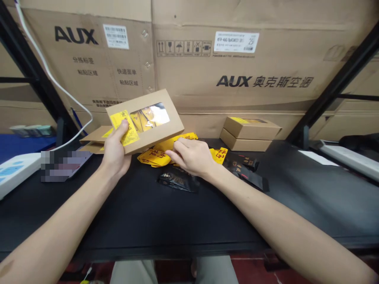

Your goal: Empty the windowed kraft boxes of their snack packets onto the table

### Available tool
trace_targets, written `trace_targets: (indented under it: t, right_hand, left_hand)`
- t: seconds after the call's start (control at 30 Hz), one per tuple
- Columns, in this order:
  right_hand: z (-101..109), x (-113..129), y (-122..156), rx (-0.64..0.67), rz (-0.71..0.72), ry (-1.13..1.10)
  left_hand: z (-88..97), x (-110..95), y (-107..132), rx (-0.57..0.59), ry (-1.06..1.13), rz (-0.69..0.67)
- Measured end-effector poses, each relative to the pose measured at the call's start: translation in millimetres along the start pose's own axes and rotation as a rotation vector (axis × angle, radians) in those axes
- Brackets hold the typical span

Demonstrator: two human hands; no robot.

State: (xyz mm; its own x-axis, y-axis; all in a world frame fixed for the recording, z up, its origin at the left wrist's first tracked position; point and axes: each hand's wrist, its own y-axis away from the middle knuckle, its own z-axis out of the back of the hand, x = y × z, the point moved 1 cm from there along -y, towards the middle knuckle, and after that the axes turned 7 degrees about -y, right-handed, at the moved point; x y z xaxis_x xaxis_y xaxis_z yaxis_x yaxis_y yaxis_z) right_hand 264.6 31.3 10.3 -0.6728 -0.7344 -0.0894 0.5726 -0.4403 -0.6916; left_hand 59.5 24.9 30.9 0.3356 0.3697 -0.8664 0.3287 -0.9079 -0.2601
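Note:
My left hand grips a brown cardboard box by its left end, thumb on the yellow label. The box is held tilted above the table, and yellow packets show through its clear window. Beside the box, my right hand is closed, with curled fingers and the thumb pointing left. Whatever its fingers may hold is hidden. Around and behind that hand lie several yellow packets with dark lettering. A black packet lies just below it, and more black packets are to its right.
Two stacked window boxes stand at the back right. Another open cardboard box lies behind my left hand. A white power strip with a cable is at left. Large cartons wall off the back of the black table.

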Motion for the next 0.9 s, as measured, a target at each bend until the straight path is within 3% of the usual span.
trace_targets:
  t: [0.1,0.27,0.33,0.53,0.9]
  right_hand:
    - [3,-12,-1,-0.128,-0.031,-0.076]
    - [11,-16,4,-0.447,-0.211,-0.363]
    - [12,-15,6,-0.51,-0.27,-0.466]
    - [7,-13,7,-0.41,-0.405,-0.687]
    - [7,-8,9,-0.315,-0.388,-0.75]
  left_hand:
    - [-1.7,1,3,-0.009,0.01,0.01]
    - [-1.9,-4,5,0.023,0.067,-0.006]
    - [-0.2,-5,5,0.047,0.077,0.016]
    - [4.3,3,6,0.168,0.015,0.118]
    - [8.2,-1,2,0.138,-0.051,-0.024]
